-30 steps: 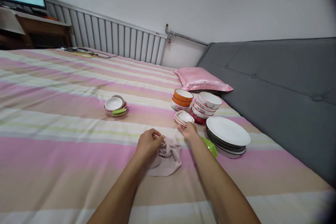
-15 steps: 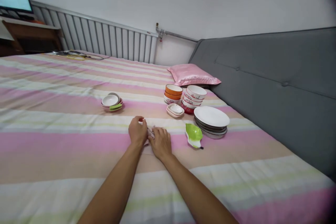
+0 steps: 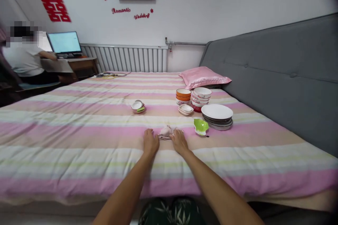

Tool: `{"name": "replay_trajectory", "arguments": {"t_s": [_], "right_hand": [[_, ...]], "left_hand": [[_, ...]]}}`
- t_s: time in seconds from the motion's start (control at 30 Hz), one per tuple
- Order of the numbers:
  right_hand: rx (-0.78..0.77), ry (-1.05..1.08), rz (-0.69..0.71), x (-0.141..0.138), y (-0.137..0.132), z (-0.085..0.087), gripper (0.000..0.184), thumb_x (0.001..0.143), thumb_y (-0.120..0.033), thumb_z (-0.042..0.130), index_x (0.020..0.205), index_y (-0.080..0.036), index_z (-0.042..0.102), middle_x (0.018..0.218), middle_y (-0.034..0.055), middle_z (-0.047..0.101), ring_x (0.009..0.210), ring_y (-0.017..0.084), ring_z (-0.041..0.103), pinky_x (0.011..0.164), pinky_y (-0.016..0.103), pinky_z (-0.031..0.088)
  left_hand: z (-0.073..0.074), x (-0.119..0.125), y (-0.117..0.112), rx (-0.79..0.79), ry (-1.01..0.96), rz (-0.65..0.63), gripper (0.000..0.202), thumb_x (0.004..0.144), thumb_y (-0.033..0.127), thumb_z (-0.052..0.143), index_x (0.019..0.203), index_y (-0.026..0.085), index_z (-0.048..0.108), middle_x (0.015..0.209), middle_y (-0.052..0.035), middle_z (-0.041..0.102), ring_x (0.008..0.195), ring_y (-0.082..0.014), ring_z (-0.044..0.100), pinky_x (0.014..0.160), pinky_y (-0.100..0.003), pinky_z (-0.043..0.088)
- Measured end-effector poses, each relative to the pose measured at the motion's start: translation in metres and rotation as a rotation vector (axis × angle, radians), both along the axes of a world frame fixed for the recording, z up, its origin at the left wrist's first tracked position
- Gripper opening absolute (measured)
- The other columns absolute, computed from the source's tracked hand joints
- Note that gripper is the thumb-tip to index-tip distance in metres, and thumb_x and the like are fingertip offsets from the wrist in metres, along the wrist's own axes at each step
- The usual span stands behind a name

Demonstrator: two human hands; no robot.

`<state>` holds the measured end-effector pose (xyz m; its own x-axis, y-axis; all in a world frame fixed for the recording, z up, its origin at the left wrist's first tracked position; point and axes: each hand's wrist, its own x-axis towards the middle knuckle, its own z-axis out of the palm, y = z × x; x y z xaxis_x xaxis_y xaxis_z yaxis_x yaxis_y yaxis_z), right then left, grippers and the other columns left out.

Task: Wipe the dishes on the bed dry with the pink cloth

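A crumpled pale pink cloth (image 3: 166, 132) lies on the striped bed between my two hands. My left hand (image 3: 151, 142) rests on the bed at the cloth's left end, palm down, its thumb side close to the fabric. At the other end, my right hand (image 3: 180, 141) has its fingers bent over the cloth's edge. To the right of that hand sits a green leaf-shaped dish (image 3: 201, 127), and past it a stack of plates (image 3: 217, 111) with a white one on top.
Small dishes (image 3: 137, 105) are stacked farther left. Orange bowls (image 3: 183, 94), white patterned bowls (image 3: 202, 93) and small pale dishes (image 3: 186, 109) stand before a pink pillow (image 3: 204, 76). A grey headboard (image 3: 277, 59) borders the right. A person (image 3: 23, 56) sits far left by a monitor (image 3: 64, 42).
My view has tilted up and swung left, bringing in the person and the bed's front edge. My hands have moved apart, and the cloth now shows between them.
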<state>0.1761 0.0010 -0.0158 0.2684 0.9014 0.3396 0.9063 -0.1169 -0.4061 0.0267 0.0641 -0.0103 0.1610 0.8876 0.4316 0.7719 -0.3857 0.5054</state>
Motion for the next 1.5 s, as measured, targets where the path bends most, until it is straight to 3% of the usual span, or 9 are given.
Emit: {"name": "replay_trajectory", "arguments": {"t_s": [0.27,0.4,0.53,0.83,1.2,1.5], "right_hand": [[0.025,-0.028,-0.13,0.0,-0.067,-0.003,0.034,0.09,-0.032,0.041,0.111,-0.009,0.056,0.126,0.0189,0.05,0.116,0.028,0.043,0.1,0.039,0.03],[-0.009,-0.017,-0.165,0.001,-0.089,-0.009,0.045,0.089,-0.032,0.042,0.123,-0.004,0.048,0.132,0.0194,0.046,0.125,0.029,0.035,0.106,0.04,0.023],[-0.079,-0.003,-0.148,0.002,-0.097,-0.013,0.05,0.089,-0.031,0.039,0.132,-0.003,0.04,0.141,0.0172,0.038,0.132,0.027,0.028,0.11,0.037,0.017],[-0.243,0.004,-0.139,0.004,-0.095,-0.012,0.063,0.09,-0.037,0.032,0.141,-0.001,0.025,0.15,0.0151,0.023,0.138,0.026,0.018,0.112,0.037,0.012],[-0.32,0.003,-0.132,0.002,-0.092,-0.004,0.063,0.089,-0.038,0.03,0.14,-0.001,0.028,0.152,0.0144,0.019,0.139,0.027,0.015,0.112,0.037,0.01],[-0.362,0.007,-0.133,0.0,-0.09,-0.002,0.061,0.089,-0.041,0.028,0.139,-0.004,0.031,0.153,0.0126,0.016,0.14,0.025,0.011,0.112,0.037,0.007]], "left_hand": [[0.001,-0.062,-0.066,0.001,0.284,-0.092,0.053,0.087,0.04,0.04,0.129,0.009,0.048,0.138,-0.0189,0.045,0.135,-0.0306,0.03,0.112,-0.045,0.014],[-0.002,-0.095,-0.097,-0.016,0.406,-0.132,0.058,0.088,0.043,0.037,0.137,0.013,0.041,0.146,-0.0162,0.035,0.138,-0.0287,0.023,0.113,-0.044,0.01],[-0.004,-0.111,-0.117,-0.155,0.617,-0.134,0.067,0.088,0.051,0.032,0.144,0.014,0.027,0.153,-0.015,0.015,0.141,-0.0287,0.007,0.113,-0.042,0.005],[-0.004,-0.107,-0.113,-0.348,0.687,-0.128,0.084,0.082,0.065,0.025,0.147,0.014,0.012,0.153,-0.017,0.001,0.14,-0.0322,-0.004,0.111,-0.046,0.001],[-0.001,-0.102,-0.103,-0.489,0.706,-0.113,0.092,0.077,0.071,0.023,0.147,0.014,0.006,0.152,-0.0144,-0.008,0.139,-0.0315,-0.011,0.111,-0.047,-0.004],[0.0,-0.101,-0.106,-0.471,0.7,-0.112,0.09,0.078,0.069,0.025,0.147,0.013,0.009,0.153,-0.0143,-0.005,0.139,-0.0319,-0.01,0.111,-0.047,-0.002]]}}
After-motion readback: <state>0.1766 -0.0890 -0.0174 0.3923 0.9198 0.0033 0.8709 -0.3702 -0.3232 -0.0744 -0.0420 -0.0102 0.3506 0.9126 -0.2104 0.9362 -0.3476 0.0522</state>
